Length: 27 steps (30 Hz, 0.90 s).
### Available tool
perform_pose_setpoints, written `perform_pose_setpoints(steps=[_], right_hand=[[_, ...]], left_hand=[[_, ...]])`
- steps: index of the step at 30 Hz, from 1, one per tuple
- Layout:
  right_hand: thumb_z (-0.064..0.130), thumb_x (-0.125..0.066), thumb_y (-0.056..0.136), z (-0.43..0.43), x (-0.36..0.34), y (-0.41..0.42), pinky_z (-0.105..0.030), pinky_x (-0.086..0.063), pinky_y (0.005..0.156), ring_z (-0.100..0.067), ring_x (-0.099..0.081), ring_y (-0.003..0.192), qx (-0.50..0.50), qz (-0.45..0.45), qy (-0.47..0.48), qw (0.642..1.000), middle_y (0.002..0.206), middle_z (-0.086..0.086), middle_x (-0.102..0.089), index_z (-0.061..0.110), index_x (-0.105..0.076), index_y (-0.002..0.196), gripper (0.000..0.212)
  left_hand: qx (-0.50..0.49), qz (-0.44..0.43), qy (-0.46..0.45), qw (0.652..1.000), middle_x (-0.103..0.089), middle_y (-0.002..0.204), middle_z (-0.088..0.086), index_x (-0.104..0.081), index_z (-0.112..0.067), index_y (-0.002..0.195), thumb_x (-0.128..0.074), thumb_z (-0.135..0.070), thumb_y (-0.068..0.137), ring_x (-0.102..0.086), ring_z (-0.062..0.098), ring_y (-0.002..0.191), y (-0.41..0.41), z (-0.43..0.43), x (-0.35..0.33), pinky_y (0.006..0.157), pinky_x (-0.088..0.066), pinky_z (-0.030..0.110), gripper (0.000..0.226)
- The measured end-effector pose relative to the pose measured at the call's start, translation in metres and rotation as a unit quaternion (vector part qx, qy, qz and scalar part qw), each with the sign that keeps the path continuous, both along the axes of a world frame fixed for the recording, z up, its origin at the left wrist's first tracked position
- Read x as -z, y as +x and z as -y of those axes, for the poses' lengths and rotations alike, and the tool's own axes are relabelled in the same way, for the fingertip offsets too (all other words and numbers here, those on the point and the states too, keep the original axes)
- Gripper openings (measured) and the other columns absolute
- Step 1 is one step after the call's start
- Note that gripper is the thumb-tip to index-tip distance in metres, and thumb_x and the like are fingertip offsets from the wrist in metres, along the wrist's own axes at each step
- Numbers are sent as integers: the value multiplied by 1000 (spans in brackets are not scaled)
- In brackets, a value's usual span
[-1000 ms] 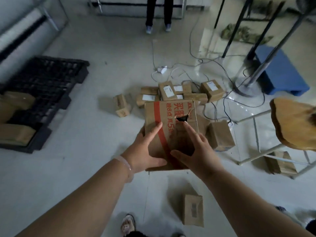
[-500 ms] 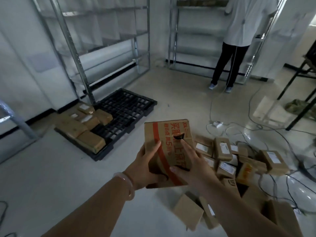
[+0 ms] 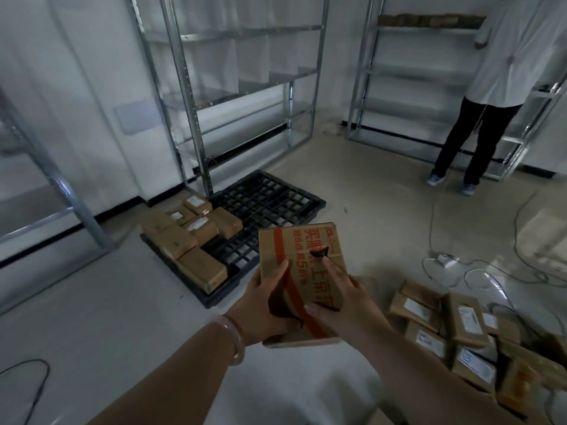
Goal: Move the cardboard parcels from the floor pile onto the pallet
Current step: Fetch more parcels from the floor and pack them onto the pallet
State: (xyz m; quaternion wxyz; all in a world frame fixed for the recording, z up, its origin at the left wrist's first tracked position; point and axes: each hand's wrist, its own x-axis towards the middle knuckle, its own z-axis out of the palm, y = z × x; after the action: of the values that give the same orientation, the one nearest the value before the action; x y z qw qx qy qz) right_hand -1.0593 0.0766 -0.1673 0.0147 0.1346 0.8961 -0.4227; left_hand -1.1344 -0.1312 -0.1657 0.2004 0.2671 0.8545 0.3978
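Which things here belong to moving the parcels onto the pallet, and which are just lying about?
Job: box held by left hand and right hand; pallet; loaded parcels; floor pile.
Lying about: shelves; cables; adapter.

One red-striped parcel point(image 3: 299, 240) is being held between two hands, the left hand point(image 3: 264, 305) and the right hand point(image 3: 346, 299). One bracelet point(image 3: 236, 338) is being worn. Seven pallet parcels point(image 3: 202, 269) are being carried by one black pallet point(image 3: 270, 200). Roughly eight pile parcels point(image 3: 466, 317) are being counted on the floor, though blur is preventing certainty. Three metal racks point(image 3: 184, 87) are being shown, and one standing person point(image 3: 491, 87).
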Motion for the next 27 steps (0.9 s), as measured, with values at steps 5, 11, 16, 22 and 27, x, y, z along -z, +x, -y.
perform_pose_setpoints(steps=[5,11,16,22,27], right_hand=[[64,-75,71,-21,6,-88,-29,-43,98,-7,-41,120,-28,-22,-5,999,145,13,-37,62,-11,147,99],[54,-80,74,-62,-10,-196,-28,-43,99,-5,-44,121,-74,-30,-37,996,140,14,-39,56,-17,150,99],[50,-81,74,-77,-3,-278,-40,-45,108,-12,-46,132,-108,-21,-49,993,147,9,-40,52,-19,151,99],[51,-80,76,-81,15,-361,-36,-44,108,-10,-45,131,-147,-5,-40,988,146,8,-40,53,-14,152,100],[53,-78,76,-78,14,-451,-30,-41,105,-5,-42,125,-164,0,-14,986,143,12,-36,57,-14,150,98]], left_hand=[[-37,0,-22,999,10,159,-9,2,-49,150,-85,-38,72,-13,21,148,-77,-18,-1,119,-26,36,117],[-70,19,-21,997,13,157,-15,7,-54,145,-85,-39,72,-12,15,147,-171,-55,-16,113,-25,23,118],[-111,31,-34,993,15,159,-13,5,-48,152,-84,-40,72,-15,18,147,-237,-72,-8,105,-25,19,120],[-125,57,-40,990,16,158,-16,10,-51,150,-82,-41,73,-13,19,147,-307,-72,9,115,-29,32,120],[-146,57,-32,987,18,157,-17,8,-50,151,-82,-42,73,-10,20,149,-389,-68,18,115,-28,31,119]])
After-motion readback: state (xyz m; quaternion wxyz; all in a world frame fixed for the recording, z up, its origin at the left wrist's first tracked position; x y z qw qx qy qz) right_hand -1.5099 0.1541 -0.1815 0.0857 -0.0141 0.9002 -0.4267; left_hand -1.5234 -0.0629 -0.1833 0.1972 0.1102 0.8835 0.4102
